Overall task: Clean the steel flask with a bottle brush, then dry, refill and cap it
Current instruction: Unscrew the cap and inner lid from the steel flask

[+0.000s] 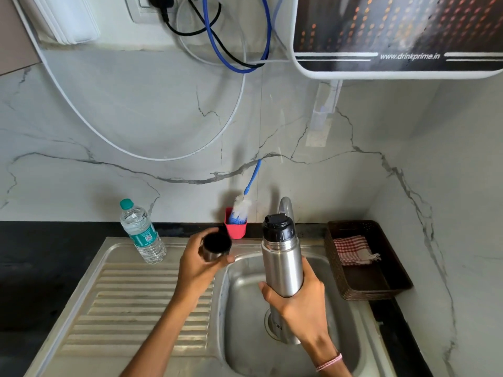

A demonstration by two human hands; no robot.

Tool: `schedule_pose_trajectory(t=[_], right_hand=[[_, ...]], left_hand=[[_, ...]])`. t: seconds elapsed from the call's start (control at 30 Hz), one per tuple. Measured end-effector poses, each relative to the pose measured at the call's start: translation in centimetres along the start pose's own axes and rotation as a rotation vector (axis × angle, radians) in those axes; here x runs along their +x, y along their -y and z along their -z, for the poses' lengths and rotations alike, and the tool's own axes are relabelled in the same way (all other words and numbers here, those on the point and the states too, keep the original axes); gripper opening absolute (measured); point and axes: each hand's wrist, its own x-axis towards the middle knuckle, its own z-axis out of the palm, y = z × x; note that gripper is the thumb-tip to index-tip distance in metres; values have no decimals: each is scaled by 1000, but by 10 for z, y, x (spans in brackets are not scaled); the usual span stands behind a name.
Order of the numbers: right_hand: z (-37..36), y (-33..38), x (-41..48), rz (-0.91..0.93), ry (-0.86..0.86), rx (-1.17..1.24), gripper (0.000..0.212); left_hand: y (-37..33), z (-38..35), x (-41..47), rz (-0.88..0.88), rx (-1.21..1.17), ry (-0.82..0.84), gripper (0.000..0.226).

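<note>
Flask and cup held over the sink

Right hand (300, 308) grips the upright steel flask (283, 263); left hand (197, 263) holds its steel cup lid (215, 247) above the sink (245, 295).

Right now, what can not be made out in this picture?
Head view:
- Inside of the steel flask: the black stopper covers its mouth.
- Tap: mostly behind the flask.
- Flask's lettering: partly covered by the right hand.
- Water purifier: cut off by the top and right edges.
</note>
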Motion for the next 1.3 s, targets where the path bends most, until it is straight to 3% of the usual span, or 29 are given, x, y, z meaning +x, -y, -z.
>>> schedule_pose_trajectory(t=[0.17, 0.33, 0.67, 0.9, 1.07, 1.17, 1.23, 1.3], right_hand=[[-7, -10, 0, -21, 10, -15, 53], [-15, -16, -1, -33, 25, -25, 54], [-27, -19, -2, -4, 83, -44, 53], [-33, -15, 2, -4, 121, -29, 58], [-35, -15, 2, 0, 119, -15, 59], [-36, -14, 1, 8, 109, -12, 58], [-37, -15, 1, 11, 111, -10, 59], [-37, -17, 2, 9, 119, -2, 58]], left_hand=[[83, 34, 6, 175, 376, -96, 76], [126, 52, -3, 256, 717, -46, 74], [162, 48, -5, 264, 910, 25, 65], [175, 53, -9, 263, 921, 43, 63], [183, 57, -7, 289, 973, 85, 72], [181, 57, -3, 390, 964, 114, 90], [158, 48, 4, 385, 836, 16, 94], [108, 31, 8, 205, 533, -91, 75]])
